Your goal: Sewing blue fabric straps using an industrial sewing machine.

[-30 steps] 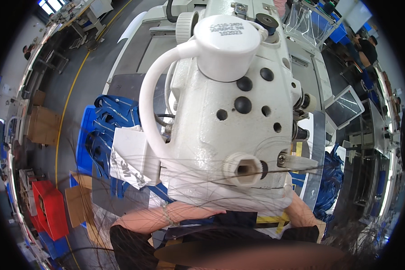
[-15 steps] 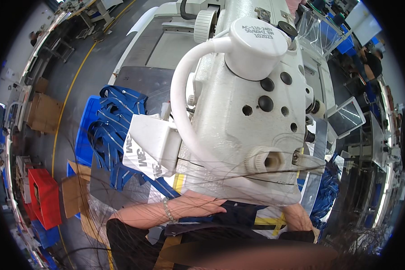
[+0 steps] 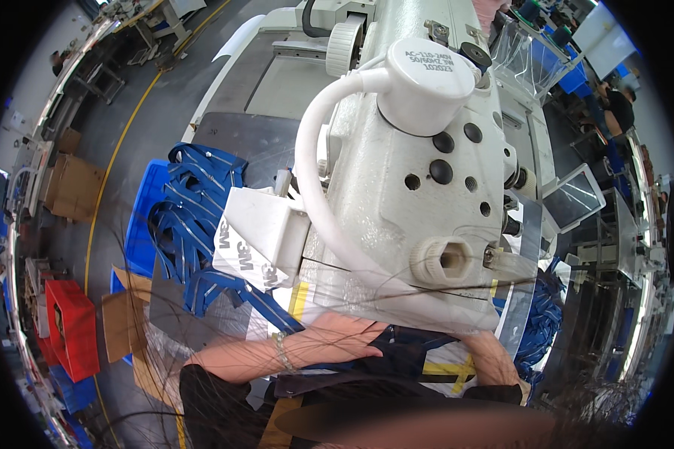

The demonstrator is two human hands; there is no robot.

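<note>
A large white sewing machine head (image 3: 397, 217) fills the middle and stands over my hands. My left hand (image 3: 348, 337), a bracelet at its wrist, lies over dark navy fabric (image 3: 408, 344) just below the machine's lower edge. Its fingers look stretched out flat with the thumb apart, though the tips run partly out of sight. The machine hides most of my right hand (image 3: 487, 352); only the wrist and back show, beside yellow tape (image 3: 449, 368) on the white work surface. A blue zipper-like strip (image 3: 273, 308) runs toward my left hand from the heap at the left.
Blue strips (image 3: 202, 165) pile by a blue bin (image 3: 144, 224) at the left. More blue strips (image 3: 543, 314) heap at the right, below a small screen (image 3: 574, 196). A cardboard box (image 3: 127, 307) and red crate (image 3: 71, 329) stand at the left. Two people are in the background.
My left hand has shifted slightly to the right and up, its fingers now showing more below the machine. The view has shifted a little. My right hand stays mostly hidden.
</note>
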